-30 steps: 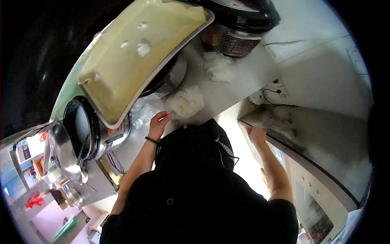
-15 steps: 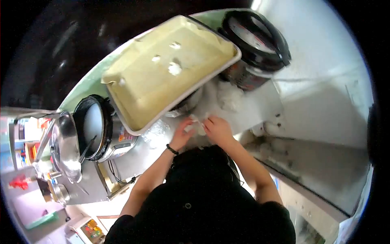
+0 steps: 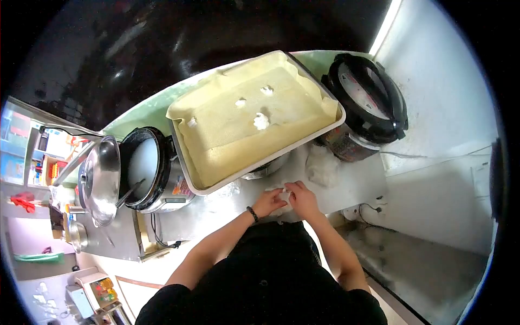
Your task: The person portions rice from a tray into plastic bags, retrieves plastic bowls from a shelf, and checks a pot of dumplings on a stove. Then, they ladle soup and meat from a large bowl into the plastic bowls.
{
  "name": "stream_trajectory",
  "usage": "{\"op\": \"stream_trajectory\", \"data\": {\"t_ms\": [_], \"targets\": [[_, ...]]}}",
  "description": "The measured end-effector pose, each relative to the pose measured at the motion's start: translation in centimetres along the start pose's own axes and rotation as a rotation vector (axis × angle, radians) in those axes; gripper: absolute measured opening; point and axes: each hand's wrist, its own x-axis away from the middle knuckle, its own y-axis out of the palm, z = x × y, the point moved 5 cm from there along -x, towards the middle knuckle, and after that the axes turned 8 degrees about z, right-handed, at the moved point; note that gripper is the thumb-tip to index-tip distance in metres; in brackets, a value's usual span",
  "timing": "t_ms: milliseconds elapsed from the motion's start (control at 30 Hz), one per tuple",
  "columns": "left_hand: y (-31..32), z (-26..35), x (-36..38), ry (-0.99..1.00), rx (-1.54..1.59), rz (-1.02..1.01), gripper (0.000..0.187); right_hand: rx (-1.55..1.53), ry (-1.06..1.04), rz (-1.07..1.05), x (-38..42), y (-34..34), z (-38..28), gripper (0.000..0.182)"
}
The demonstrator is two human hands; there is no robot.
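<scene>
Close to my body, my left hand (image 3: 270,202) and my right hand (image 3: 303,200) meet over the steel counter, fingertips pinched around a small white piece (image 3: 285,190). What it is exactly is too small to tell. Something pale, perhaps thin plastic, shows below the fingers. Just beyond my hands is a deep rectangular baking tray (image 3: 254,165) lined with yellowish paper. Several white dabs lie on that lining, the largest a white blob (image 3: 261,121). To the right of the tray's near edge rests a clear plastic bag (image 3: 323,165) with whitish contents.
A closed black pressure cooker (image 3: 368,103) stands at the right by the wall. On the left, an open cooker (image 3: 142,168) holds white liquid and a ladle, beside a steel lid (image 3: 103,179). Crumpled clear plastic (image 3: 225,190) lies by the tray. A metal bowl (image 3: 265,170) sits partly under it.
The view has tilted, so the tray and cookers appear lower and further right. My hands remain together, fingertips closer now around the small white piece.
</scene>
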Motion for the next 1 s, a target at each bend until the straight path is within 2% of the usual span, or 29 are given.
{"op": "stream_trajectory", "data": {"t_ms": [33, 100, 133, 167, 200, 233, 267, 300, 333, 367, 400, 433, 500, 633, 733, 800, 833, 867, 900, 1000], "targets": [[0.2, -0.1, -0.1, -0.010, -0.007, -0.009, 0.048, -0.011, 0.011, -0.001, 0.0, 0.3, 0.6, 0.019], [-0.1, 1.4, -0.3, 0.035, 0.002, 0.111, 0.057, 0.020, 0.153, -0.018, -0.1, 0.4, 1.6, 0.015], [0.0, 1.4, -0.3, -0.019, -0.007, 0.099, 0.061, 0.015, 0.173, -0.019, 0.0, 0.6, 1.9, 0.015], [0.4, 1.0, -0.5, -0.026, -0.007, 0.079, 0.061, 0.006, 0.052, -0.113, 0.0, 1.3, 1.6, 0.016], [0.5, 0.7, -0.9, 0.138, 0.002, 0.148, 0.059, -0.002, -0.069, -0.204, 0.2, 1.7, 1.0, 0.018], [0.8, 0.5, -0.7, 0.302, 0.015, 0.217, 0.056, -0.001, -0.046, -0.201, 0.3, 1.6, 1.0, 0.018], [1.5, -1.6, -0.5, 0.177, 0.020, 0.125, 0.046, -0.055, -0.178, -0.185, 0.3, 1.1, -0.3, 0.018], [1.6, -2.0, -0.5, 0.175, 0.024, 0.105, 0.046, -0.108, -0.312, -0.168, 0.4, 0.5, -1.1, 0.019], [1.7, -3.2, -0.7, 0.032, -0.118, 0.058, 0.040, -0.107, -0.295, -0.163, 0.4, 0.4, -0.6, 0.019], [1.9, -4.1, -0.9, -0.109, -0.267, 0.014, 0.034, -0.119, -0.170, -0.146, 0.2, 0.5, 0.5, 0.019], [1.4, -1.5, -0.6, -0.219, -0.102, 0.067, 0.025, -0.134, -0.048, -0.129, 0.0, 0.4, 1.5, 0.019], [1.6, -1.7, -0.6, -0.223, -0.108, 0.058, 0.025, -0.140, -0.039, -0.126, 0.0, 0.5, 1.9, 0.019], [1.8, -0.6, -0.8, 0.045, 0.018, 0.085, 0.025, -0.147, -0.034, -0.184, 0.1, 0.3, 2.1, 0.022], [1.9, -0.8, -1.7, -0.112, 0.012, 0.029, 0.021, -0.099, 0.072, -0.116, -0.6, -1.3, 1.8, 0.016], [1.5, -1.1, -2.0, -0.167, 0.048, 0.030, 0.016, -0.139, 0.052, -0.091, -0.3, 1.3, 4.1, 0.018], [2.2, -1.4, -2.1, -0.199, 0.239, 0.033, 0.018, -0.234, -0.042, 0.054, -0.2, 1.4, 4.4, 0.015], [2.2, -1.6, -2.0, -0.211, 0.333, 0.052, 0.020, -0.249, -0.065, 0.043, -0.1, 1.8, 4.5, 0.015], [2.0, -1.2, -1.9, -0.249, 0.401, 0.110, 0.018, -0.159, -0.024, -0.056, 0.1, 2.7, 5.1, 0.014], [1.6, -1.0, -2.0, -0.187, 0.361, 0.111, 0.017, -0.066, 0.014, -0.155, 0.3, 3.3, 5.2, 0.012], [0.4, -0.3, -1.8, -0.171, 0.310, 0.175, 0.014, 0.056, -0.096, -0.148, 1.0, 2.6, 3.5, 0.012]]}}
